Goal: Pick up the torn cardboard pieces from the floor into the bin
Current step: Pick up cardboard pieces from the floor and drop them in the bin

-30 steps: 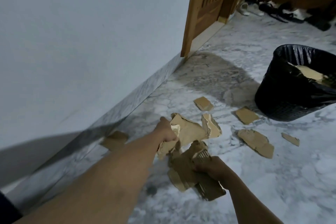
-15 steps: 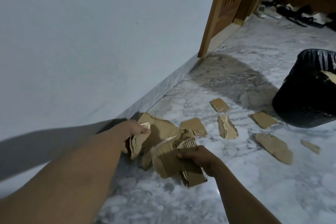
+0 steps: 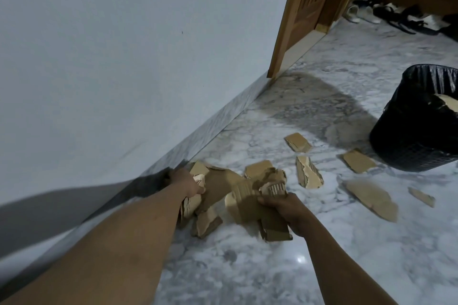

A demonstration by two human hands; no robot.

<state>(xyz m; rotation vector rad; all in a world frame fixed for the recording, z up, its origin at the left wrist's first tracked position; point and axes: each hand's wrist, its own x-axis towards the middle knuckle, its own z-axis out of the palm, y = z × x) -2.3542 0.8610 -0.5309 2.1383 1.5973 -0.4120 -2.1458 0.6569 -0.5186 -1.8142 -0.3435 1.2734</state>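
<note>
My left hand grips a bunch of torn brown cardboard pieces low by the wall's skirting. My right hand holds another stack of cardboard pieces just above the marble floor. Several loose cardboard pieces lie on the floor further right: a small one, a peeled strip, a flat rectangle, a large ragged piece and a thin sliver. The black bin, lined with a black bag, stands at the right edge with cardboard inside it.
A white wall with a marble skirting runs along the left. A wooden door stands open at the back, with shoes on the floor beyond it. The floor is grey-white marble.
My left hand has swung left toward the wall with its cardboard and stays low there. My right hand keeps its stack. The view has shifted left, so the bin sits nearer the right edge.
</note>
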